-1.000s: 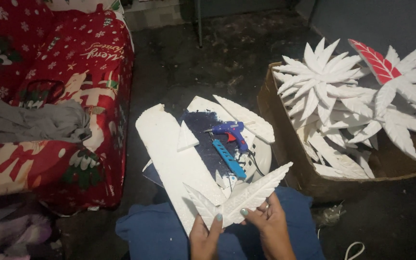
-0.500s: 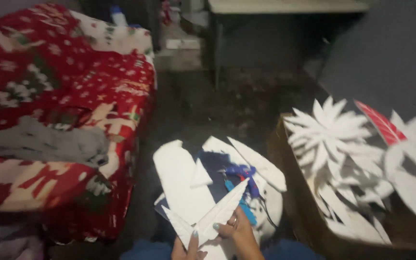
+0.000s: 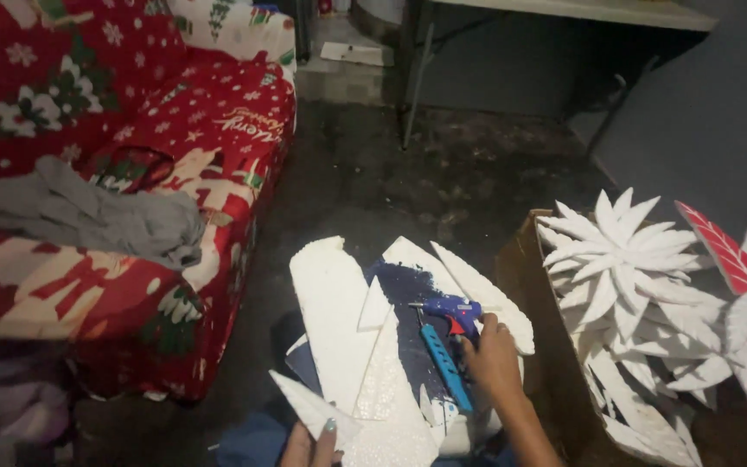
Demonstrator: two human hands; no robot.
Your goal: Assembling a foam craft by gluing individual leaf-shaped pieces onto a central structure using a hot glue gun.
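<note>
My right hand [image 3: 492, 356] reaches over the pile of white foam pieces and closes around the handle of a blue glue gun [image 3: 448, 313] lying on a dark blue board [image 3: 408, 290]. At the bottom edge, my left hand [image 3: 309, 445] holds two white foam leaf shapes [image 3: 373, 398], pinched with the fingers; only part of the hand shows. A blue craft knife [image 3: 444, 367] lies beside the glue gun, just left of my right wrist.
A brown cardboard box [image 3: 533, 285] at right holds several white foam flowers [image 3: 624, 259] and a red leaf [image 3: 724, 251]. A sofa with a red festive cover [image 3: 131, 173] stands at left, a grey cloth [image 3: 88, 216] on it. Dark floor lies beyond.
The view tilted up and back. My right hand let go of the foam leaves and moved right onto the glue gun; my left hand keeps the leaves.
</note>
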